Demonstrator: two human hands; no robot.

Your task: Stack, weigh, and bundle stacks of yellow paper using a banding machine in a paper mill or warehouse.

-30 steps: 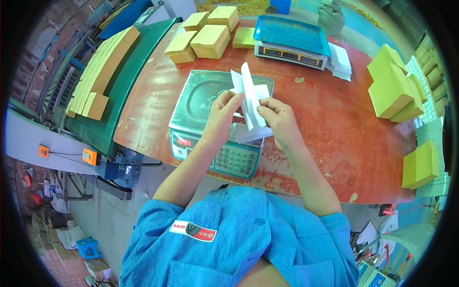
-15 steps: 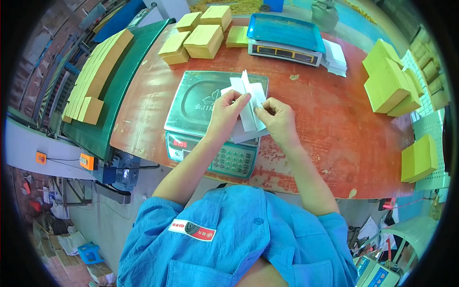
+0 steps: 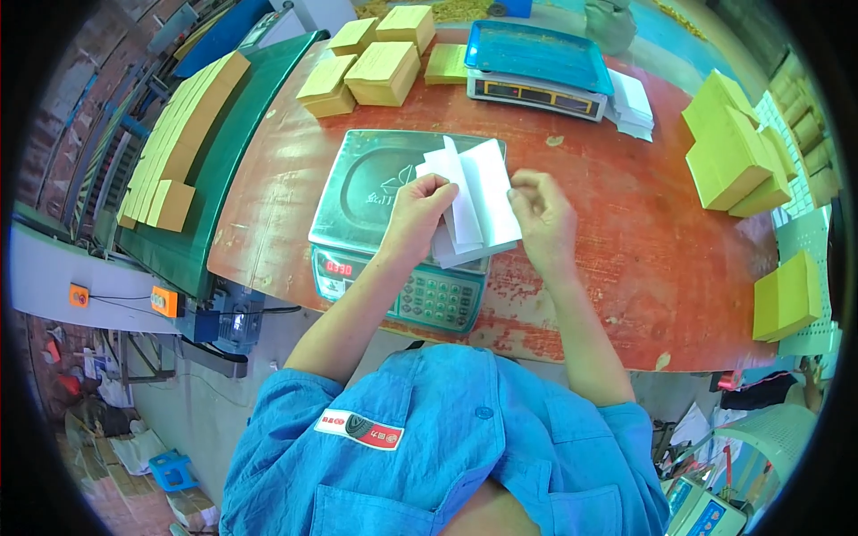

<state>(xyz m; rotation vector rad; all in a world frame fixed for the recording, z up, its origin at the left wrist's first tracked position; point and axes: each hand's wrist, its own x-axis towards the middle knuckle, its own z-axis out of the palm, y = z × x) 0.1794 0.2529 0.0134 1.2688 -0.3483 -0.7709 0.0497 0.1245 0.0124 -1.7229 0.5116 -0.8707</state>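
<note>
A small stack of white paper sheets (image 3: 490, 188) lies fanned over the right part of a digital scale's metal pan (image 3: 357, 192). My left hand (image 3: 418, 214) pinches the folded-up left sheets between thumb and fingers. On the other side, my right hand (image 3: 545, 214) has its fingers curled together at the right edge of the sheets; its fingertips are slightly blurred. The scale's keypad and red display (image 3: 339, 268) face me, below my left wrist.
Yellow paper stacks (image 3: 382, 76) stand at the table's far left, beside a second scale with a blue tray (image 3: 536, 58). White sheets (image 3: 631, 105) lie next to it. More yellow stacks (image 3: 728, 156) stand at right. A green conveyor belt (image 3: 223, 147) carries a yellow row (image 3: 183, 134).
The right-hand sheets have opened out flatter and to the right. My right hand has moved right with their edge, while my left hand keeps its pinch. The scale's display reading has changed.
</note>
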